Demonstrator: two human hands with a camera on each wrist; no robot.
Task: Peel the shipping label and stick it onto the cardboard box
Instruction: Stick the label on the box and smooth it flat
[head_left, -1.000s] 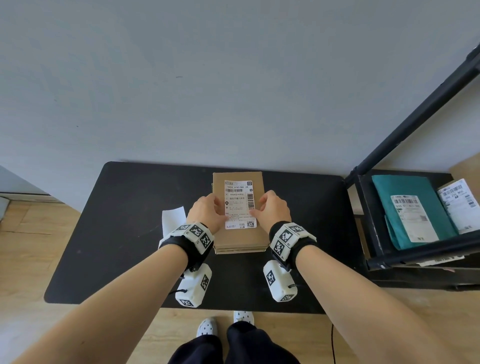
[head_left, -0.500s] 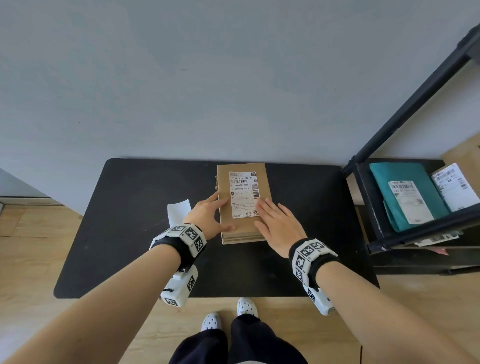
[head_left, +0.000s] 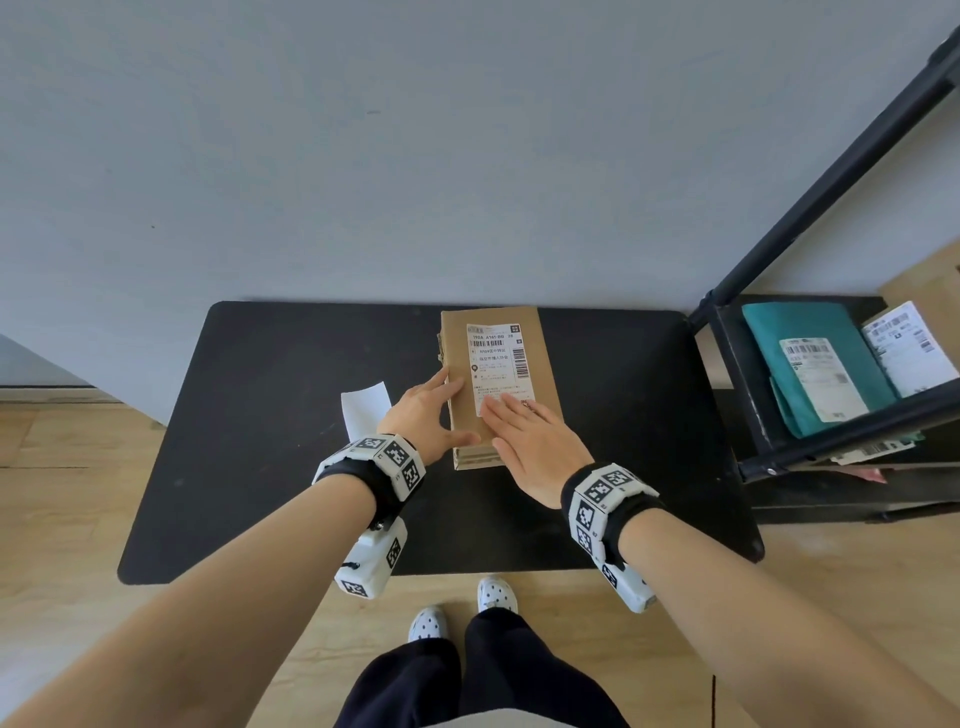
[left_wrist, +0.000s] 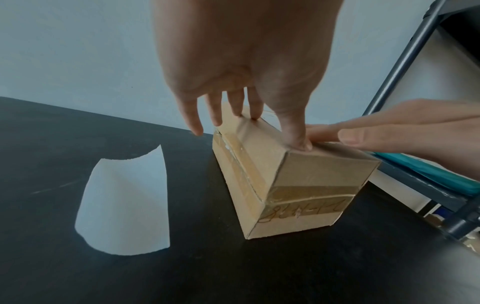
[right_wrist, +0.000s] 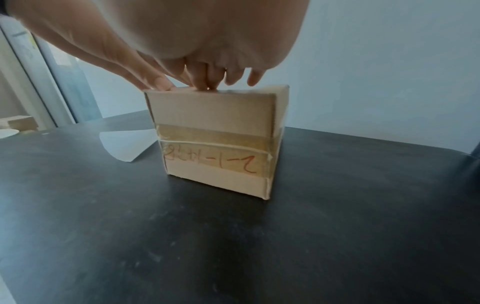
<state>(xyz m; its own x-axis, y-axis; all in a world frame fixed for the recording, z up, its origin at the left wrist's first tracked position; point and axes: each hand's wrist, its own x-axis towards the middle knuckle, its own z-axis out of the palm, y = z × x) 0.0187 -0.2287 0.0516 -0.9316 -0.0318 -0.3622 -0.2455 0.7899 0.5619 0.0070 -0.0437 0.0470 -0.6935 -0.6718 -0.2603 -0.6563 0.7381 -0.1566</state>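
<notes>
1. Cardboard box (head_left: 498, 384) sits on the black worktop (head_left: 270, 415); shipping label (head_left: 496, 366) already stuck flat on the box top
2. Right hand (head_left: 530, 441) spread flat, fingers straight, pressing the label's near end
3. Left hand (head_left: 426, 415) open, thumb and fingers steadying the box's left edge
4. White backing sheet (left_wrist: 124, 207) lies curled just left of the box
5. Step in hand, as judged: smoothing down. Next calls for a firm sweep toward the far end, corners checked, box kept steady
</notes>
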